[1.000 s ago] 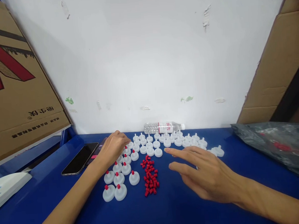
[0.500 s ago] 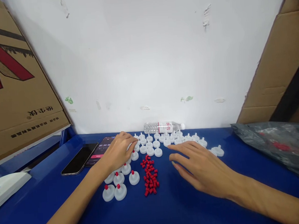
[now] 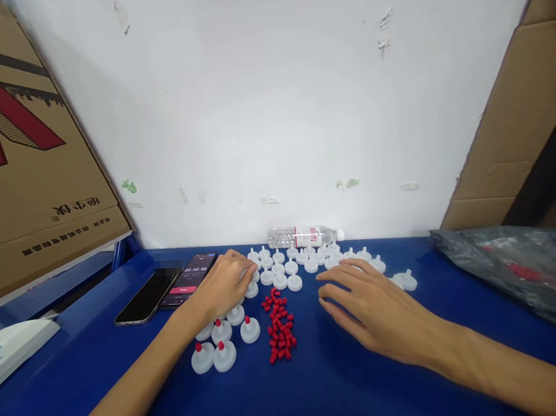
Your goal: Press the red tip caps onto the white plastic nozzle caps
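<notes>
My left hand [image 3: 228,279] is over the back of a group of white nozzle caps with red tips. Its fingers are curled with the thumb against them, and a bit of white nozzle cap shows at the fingers; the rest is hidden by the hand. In front of it stand several white nozzle caps with red tips [image 3: 225,355]. Small red tip caps [image 3: 280,339] lie loose in a pile between my hands. My right hand [image 3: 366,303] hovers palm down to the right of the pile, fingers spread, holding nothing. Several plain white nozzle caps [image 3: 294,283] stand behind the pile.
A clear plastic bottle [image 3: 303,236] lies against the white wall. Two phones, one dark [image 3: 146,297] and one showing a timer [image 3: 188,281], lie at left. At right is a grey plastic bag [image 3: 513,281] with red pieces inside. Cardboard [image 3: 32,185] stands at left.
My left hand has shifted slightly, its thumb now covering the red tip seen beside it before. My right hand has drawn its fingers back a little and stays open.
</notes>
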The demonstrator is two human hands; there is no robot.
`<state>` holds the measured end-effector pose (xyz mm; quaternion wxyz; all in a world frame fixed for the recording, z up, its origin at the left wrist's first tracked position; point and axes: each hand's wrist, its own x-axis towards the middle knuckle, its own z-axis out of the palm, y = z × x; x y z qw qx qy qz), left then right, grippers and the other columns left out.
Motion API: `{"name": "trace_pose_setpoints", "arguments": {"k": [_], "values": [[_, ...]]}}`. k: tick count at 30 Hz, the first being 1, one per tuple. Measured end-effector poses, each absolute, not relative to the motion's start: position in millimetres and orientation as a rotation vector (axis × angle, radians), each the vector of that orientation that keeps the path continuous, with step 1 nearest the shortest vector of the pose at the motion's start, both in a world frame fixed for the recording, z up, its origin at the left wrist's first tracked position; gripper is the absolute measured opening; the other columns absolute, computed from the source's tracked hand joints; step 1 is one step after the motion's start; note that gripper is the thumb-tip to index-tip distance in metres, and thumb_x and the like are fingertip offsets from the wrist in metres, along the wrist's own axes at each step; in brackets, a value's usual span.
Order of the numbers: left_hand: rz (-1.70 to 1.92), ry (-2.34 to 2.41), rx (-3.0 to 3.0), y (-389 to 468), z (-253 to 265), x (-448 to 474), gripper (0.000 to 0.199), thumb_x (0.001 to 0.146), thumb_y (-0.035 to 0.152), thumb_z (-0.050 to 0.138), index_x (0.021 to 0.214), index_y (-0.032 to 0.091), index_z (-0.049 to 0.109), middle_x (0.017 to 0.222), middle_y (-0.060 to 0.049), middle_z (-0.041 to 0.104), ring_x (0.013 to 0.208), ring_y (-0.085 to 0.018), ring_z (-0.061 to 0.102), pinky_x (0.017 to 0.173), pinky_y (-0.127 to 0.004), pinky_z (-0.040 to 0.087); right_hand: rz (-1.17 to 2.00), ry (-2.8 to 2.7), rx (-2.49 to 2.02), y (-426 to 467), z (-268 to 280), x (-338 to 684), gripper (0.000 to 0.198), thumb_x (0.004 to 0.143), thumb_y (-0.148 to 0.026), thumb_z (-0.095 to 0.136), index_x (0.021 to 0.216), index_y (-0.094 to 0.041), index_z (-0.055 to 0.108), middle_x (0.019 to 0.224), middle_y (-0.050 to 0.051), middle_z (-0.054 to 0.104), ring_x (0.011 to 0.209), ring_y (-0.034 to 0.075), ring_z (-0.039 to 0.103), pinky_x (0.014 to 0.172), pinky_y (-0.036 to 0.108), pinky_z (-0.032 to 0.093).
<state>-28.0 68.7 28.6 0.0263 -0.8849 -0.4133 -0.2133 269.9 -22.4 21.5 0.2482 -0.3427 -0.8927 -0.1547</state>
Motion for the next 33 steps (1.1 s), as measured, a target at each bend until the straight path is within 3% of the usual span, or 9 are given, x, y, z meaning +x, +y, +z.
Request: {"name": "trace_pose_setpoints", "arguments": {"k": [6,10,16,22,27,33], "values": [[-0.768,-1.243,-2.613,72,33,-30,0.020,0.100,0.027,0.059,0.101,0.020,0.077,0.100,-0.007,0.079,0.101,-0.027,0.066,0.087,-0.040,0.048,-0.410,-2.433,-0.928,-23,22,271,0.023,0.106,-0.022,0.043,0.102,-0.021,0.066,0.113,0.006,0.072,0.108,0.023,0.067,0.108,0.053,0.043],[-1.052,-1.042,-2.601,57,43,-22,0.009,0.098,0.025,0.067,0.100,0.021,0.075,0.097,-0.004,0.078,0.096,-0.023,0.066,0.087,-0.038,0.047,-0.373,-2.384,-0.955,-26,25,269,0.018,0.105,-0.022,0.047,0.116,-0.023,0.061,0.114,0.004,0.072,0.110,0.022,0.066,0.115,0.055,0.035],[-1.271,-0.569,-2.810,14,42,15,0.005,0.095,0.017,0.072,0.098,0.021,0.071,0.088,0.001,0.076,0.089,-0.018,0.065,0.085,-0.033,0.045,-0.306,-2.350,-1.027,-34,25,263,0.050,0.103,-0.042,0.056,0.146,-0.019,0.045,0.120,0.008,0.071,0.112,0.024,0.065,0.117,0.056,0.031],[-1.360,-0.435,-2.899,4,31,28,0.012,0.095,0.015,0.072,0.105,0.020,0.068,0.095,-0.001,0.077,0.094,-0.016,0.069,0.091,-0.034,0.047,-0.349,-2.348,-0.868,-39,23,259,0.024,0.104,-0.032,0.054,0.125,-0.020,0.060,0.110,0.002,0.074,0.105,0.020,0.068,0.118,0.052,0.029],[-0.972,-0.835,-3.121,5,42,16,0.027,0.090,0.026,0.078,0.115,0.023,0.068,0.107,-0.003,0.071,0.108,-0.021,0.059,0.093,-0.036,0.049,-0.373,-2.321,-0.939,-37,23,261,0.024,0.101,-0.026,0.058,0.123,-0.021,0.062,0.105,0.001,0.074,0.107,0.021,0.067,0.119,0.053,0.027],[-0.574,-1.001,-3.217,0,47,9,0.005,0.090,0.027,0.076,0.094,0.025,0.074,0.113,-0.003,0.066,0.111,-0.023,0.054,0.097,-0.038,0.046,-0.418,-2.340,-1.005,-31,16,267,0.025,0.099,-0.026,0.060,0.123,-0.019,0.065,0.102,0.004,0.075,0.106,0.023,0.067,0.119,0.057,0.030]]}}
